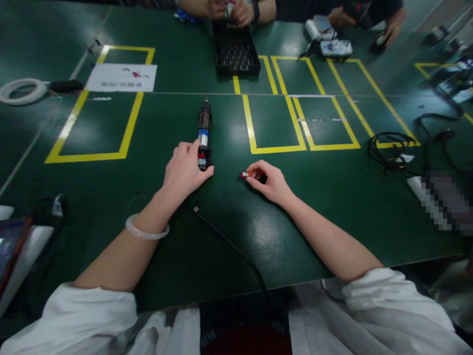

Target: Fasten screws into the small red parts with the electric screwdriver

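Note:
My left hand (186, 166) is closed around the lower end of an electric screwdriver (204, 121). The tool is black with a blue and a silver band, and its thin bit points away from me. Below that hand, a black cable (231, 240) runs across the green table (162, 276) and over its near edge. To the right, my right hand (271, 183) pinches a small red and white piece (244, 174) between thumb and fingertips. Its exact kind is too small to make out, and part of it is hidden by the fingers.
Yellow tape rectangles (279, 149) mark the table. Across from me, a person's hands (236, 12) work above a black tray (238, 56) of small parts. A white sign (120, 77) and tape roll (22, 92) lie left; coiled cable (391, 148) lies right.

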Demonstrator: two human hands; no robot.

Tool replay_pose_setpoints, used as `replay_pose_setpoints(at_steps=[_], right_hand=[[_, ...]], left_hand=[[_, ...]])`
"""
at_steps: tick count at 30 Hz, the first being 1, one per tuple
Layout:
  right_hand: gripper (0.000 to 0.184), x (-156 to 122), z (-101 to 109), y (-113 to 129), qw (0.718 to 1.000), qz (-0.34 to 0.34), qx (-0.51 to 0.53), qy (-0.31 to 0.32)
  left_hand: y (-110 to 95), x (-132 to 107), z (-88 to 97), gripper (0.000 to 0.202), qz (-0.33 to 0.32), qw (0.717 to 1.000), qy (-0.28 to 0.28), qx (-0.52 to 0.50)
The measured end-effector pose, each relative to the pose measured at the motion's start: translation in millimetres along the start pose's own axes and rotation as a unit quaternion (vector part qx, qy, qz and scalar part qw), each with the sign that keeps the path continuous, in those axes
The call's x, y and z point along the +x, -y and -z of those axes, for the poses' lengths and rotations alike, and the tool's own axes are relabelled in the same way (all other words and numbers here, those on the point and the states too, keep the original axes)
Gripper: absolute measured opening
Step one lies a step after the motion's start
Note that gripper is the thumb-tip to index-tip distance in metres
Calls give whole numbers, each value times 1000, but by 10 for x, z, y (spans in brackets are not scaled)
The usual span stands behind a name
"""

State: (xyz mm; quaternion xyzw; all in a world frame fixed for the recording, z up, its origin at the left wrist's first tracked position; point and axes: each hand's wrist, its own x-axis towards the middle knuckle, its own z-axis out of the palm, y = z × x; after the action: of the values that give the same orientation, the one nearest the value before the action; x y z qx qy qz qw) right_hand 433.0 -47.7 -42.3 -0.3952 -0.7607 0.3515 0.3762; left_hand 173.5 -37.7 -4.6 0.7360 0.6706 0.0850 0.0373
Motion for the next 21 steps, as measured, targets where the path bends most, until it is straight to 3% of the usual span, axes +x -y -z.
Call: replay_pose_setpoints(at_steps=[4, 8, 21], right_hand=[[10, -1, -6, 18, 1000, 4, -27, -6], [9, -2, -11, 28, 999, 13, -45, -6], [8, -6, -49, -22, 994, 28, -103, 26]], left_hand=[[-298, -158, -66, 74, -72, 997, -6, -14], [-463, -287, -111, 75, -126, 991, -11, -32], [-604, -370, -111, 68, -146, 989, -10, -24]])
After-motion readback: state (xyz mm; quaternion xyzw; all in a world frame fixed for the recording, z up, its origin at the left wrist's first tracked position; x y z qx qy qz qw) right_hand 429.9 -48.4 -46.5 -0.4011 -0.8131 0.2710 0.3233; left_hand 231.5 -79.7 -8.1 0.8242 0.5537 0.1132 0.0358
